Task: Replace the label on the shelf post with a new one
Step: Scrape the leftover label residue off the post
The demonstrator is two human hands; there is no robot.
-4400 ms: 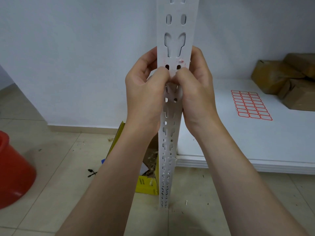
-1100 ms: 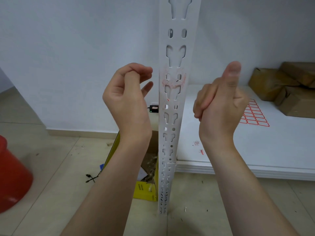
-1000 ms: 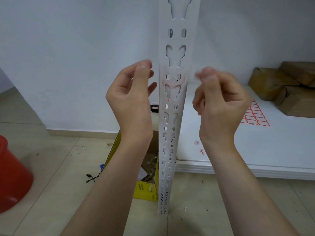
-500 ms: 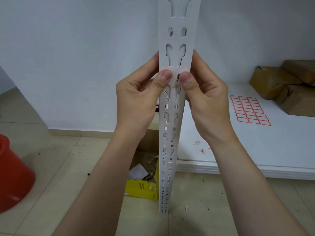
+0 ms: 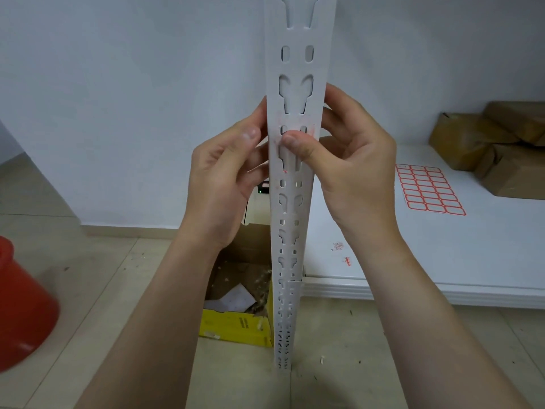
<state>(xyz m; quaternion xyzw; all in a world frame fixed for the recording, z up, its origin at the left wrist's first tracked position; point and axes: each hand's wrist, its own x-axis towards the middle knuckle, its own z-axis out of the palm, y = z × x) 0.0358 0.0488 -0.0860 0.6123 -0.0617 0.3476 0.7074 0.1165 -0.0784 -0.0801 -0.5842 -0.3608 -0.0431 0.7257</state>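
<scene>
The white slotted shelf post (image 5: 295, 231) stands upright in the middle of the view. Faint red label residue (image 5: 310, 129) marks its front at hand height. My right hand (image 5: 354, 163) grips the post from the right, thumb tip pressed on the front over the residue and fingers behind. My left hand (image 5: 218, 184) cups the post's left edge, fingers behind it and thumb just off the front face. A sheet of red-bordered blank labels (image 5: 427, 190) lies flat on the white shelf board (image 5: 442, 261) to the right.
Torn red label scraps (image 5: 342, 252) lie on the shelf board near the post. Brown wrapped packages (image 5: 501, 143) sit at the shelf's back right. An open yellow cardboard box (image 5: 236, 326) stands on the floor behind the post, and a red bucket (image 5: 20, 305) at the left edge.
A second ago both hands were off the post, then both thumbs came onto its front. Now my left thumb has slid off to the left edge and my right thumb covers the residue.
</scene>
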